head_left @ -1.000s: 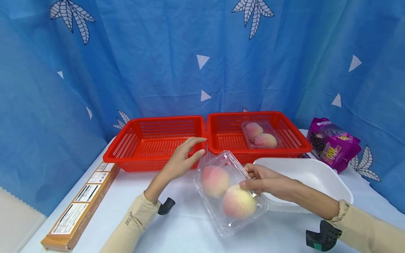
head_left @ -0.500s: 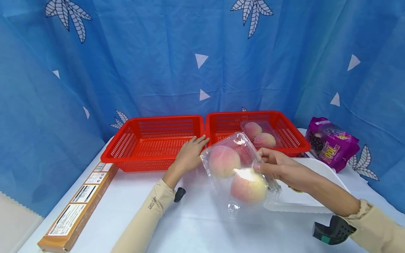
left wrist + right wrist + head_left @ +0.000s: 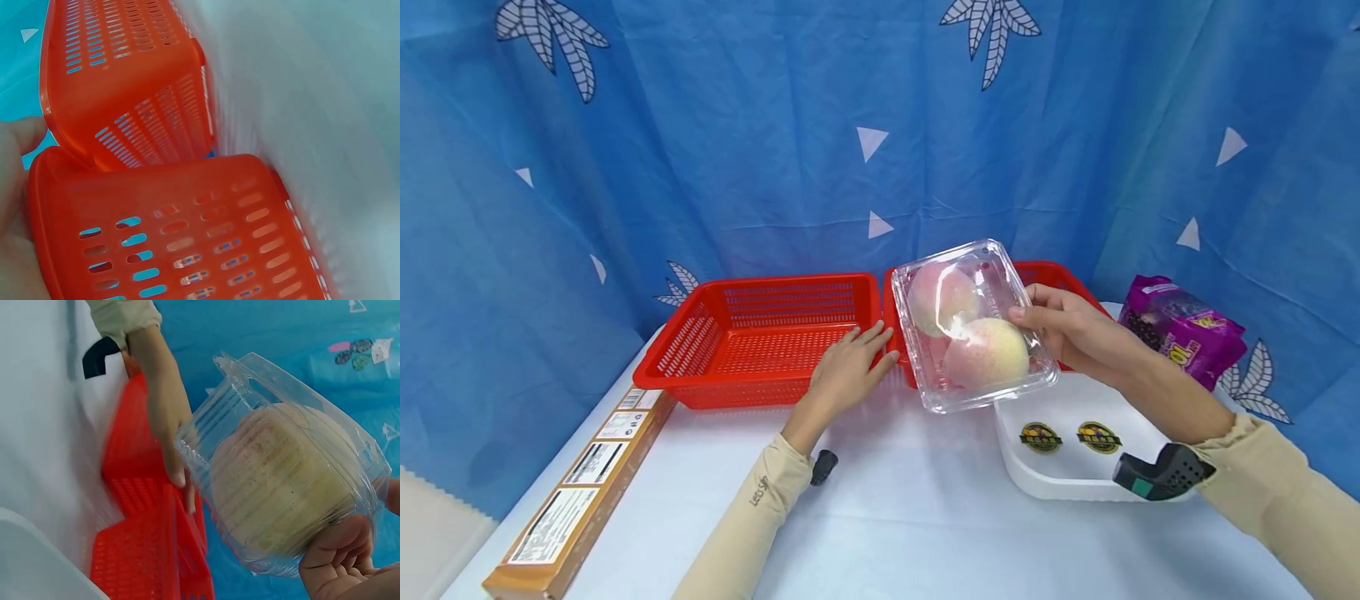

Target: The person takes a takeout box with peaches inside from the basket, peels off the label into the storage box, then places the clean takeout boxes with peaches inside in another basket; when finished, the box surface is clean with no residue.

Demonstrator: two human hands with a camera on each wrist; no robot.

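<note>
1. Above the right basket (image 3: 1078, 287), my right hand (image 3: 1063, 329) holds the clamshell (image 3: 973, 329) in the air, fingers curled round its right edge, thumb on the side. I pinch the rim, I judge, because the thin plastic would buckle if squeezed in the middle. The box is tilted, its clear lid facing me, so the two peaches (image 3: 985, 354) show through, one above the other. The right wrist view shows my fingertips under the box's rim and a peach pressed against the wall.

2. My left hand (image 3: 850, 371) lies flat with straight fingers on the near right corner of the left basket (image 3: 760, 333), holding nothing. It seems to steady that basket where the two baskets meet; the left wrist view shows both red walls close together.

3. Just below the clamshell sits a white tray (image 3: 1075, 479) with two round stickers inside it. It is near my right forearm.

4. The table (image 3: 910, 525) is white. A long brown box (image 3: 572, 492) lies along its left edge, and a purple bag (image 3: 1187, 329) rests at the far right.

5. A blue curtain (image 3: 737, 142) with white leaves and triangles hangs behind and on both sides.
</note>
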